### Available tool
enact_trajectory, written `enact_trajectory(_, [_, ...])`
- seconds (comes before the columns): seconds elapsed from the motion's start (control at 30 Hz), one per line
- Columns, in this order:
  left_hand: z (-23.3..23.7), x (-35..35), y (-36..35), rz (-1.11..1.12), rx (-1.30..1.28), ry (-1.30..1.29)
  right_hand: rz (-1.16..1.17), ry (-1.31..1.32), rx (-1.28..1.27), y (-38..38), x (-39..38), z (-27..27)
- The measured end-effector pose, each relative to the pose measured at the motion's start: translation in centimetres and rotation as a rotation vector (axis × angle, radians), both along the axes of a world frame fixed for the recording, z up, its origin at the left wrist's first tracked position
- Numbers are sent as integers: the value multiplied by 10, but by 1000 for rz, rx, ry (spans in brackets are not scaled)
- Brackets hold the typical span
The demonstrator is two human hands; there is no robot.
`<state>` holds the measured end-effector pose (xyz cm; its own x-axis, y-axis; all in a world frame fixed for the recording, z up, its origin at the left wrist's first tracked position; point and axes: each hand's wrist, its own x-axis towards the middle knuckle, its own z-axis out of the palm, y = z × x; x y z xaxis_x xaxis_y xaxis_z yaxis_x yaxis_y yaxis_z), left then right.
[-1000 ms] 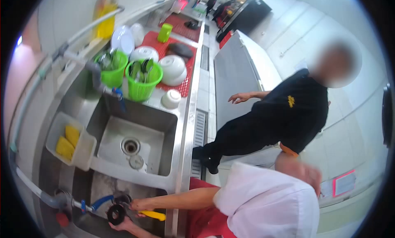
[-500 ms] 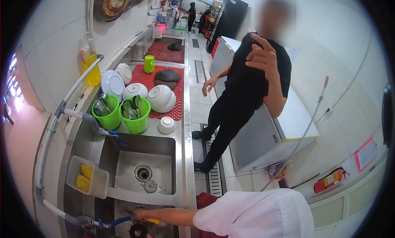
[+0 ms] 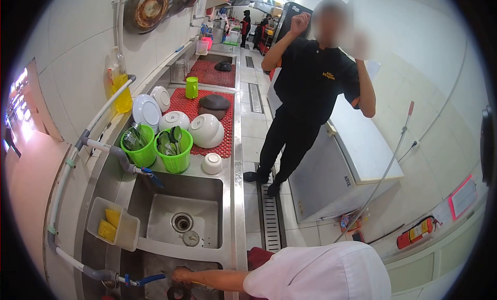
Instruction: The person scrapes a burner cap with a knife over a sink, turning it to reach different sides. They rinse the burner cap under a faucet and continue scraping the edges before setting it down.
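My right hand [image 3: 182, 274] reaches from a white sleeve [image 3: 321, 273] into the near sink [image 3: 155, 261] at the bottom of the view. Its fingers are curled together, and what they hold is too small to make out. A bit of something yellow [image 3: 198, 283] shows beside the wrist. Just below the hand lies a dark round object [image 3: 178, 292], partly cut off by the frame's edge. A blue tap hose [image 3: 151, 279] ends left of the hand. My left hand does not show.
Beyond lies another steel sink [image 3: 184, 196], with a sponge tub [image 3: 127, 230] at its left. Green cutlery baskets [image 3: 174, 157], white bowls [image 3: 203, 129] and a green mug [image 3: 192, 87] stand behind it. A person in black [image 3: 310, 82] stands right of the counter, by a white chest freezer [image 3: 326, 181].
The other person has raised both hands near the head and shifted stance. The view has moved slightly. My right hand stays low in the near sink, and less yellow shows beside it.
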<state>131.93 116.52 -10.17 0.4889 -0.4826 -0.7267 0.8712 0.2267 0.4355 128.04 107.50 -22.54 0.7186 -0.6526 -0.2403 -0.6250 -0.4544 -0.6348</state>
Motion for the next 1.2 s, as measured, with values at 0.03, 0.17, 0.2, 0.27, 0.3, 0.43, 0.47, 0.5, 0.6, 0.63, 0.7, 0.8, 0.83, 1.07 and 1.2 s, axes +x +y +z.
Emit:
enact_trajectory(0.03, [1, 0, 2, -7, 10, 0, -78, 9, 158, -1, -2, 28])
enact_trajectory(0.17, [1, -3, 0, -29, 43, 22, -324, 50, 682, -3, -11, 89])
enact_trajectory(0.2, [1, -3, 1, -35, 50, 32, -300, 73, 678, -5, -14, 91])
enact_trajectory(0.27, [3, -5, 0, -45, 60, 40, -205, 131, 633, -11, -12, 91])
enact_trajectory(0.3, [5, -5, 1, -51, 65, 44, -138, 172, 577, -15, -10, 86])
enact_trajectory(0.43, [4, 0, 10, -51, 101, 76, 107, 338, 391, -23, 2, 68])
enact_trajectory(0.47, [4, 3, 14, -42, 110, 80, -25, 307, 416, -24, 0, 84])
enact_trajectory(0.5, [3, 4, 17, -29, 123, 95, -157, 266, 437, -25, -2, 93])
enact_trajectory(0.6, [5, 8, 30, 8, 171, 138, -412, 192, 417, -15, -2, 90])
enact_trajectory(0.63, [7, 7, 33, 29, 194, 149, -475, 176, 399, -11, -3, 81])
enact_trajectory(0.7, [14, 8, 40, 91, 255, 182, -352, 225, 333, -1, -11, 67])
enact_trajectory(0.8, [23, 13, 52, 175, 278, 212, -374, 253, 239, 9, -9, 6])
enact_trajectory(0.83, [-1, 20, 60, 112, 185, 231, -398, 256, 208, 15, -7, 25])
enact_trajectory(1.07, [-39, 17, 66, 76, 199, 301, -311, -660, 47, 3, -44, 287])
enact_trajectory(1.2, [-74, 14, 65, 79, 172, 297, -14, -560, 211, -27, -20, 387])
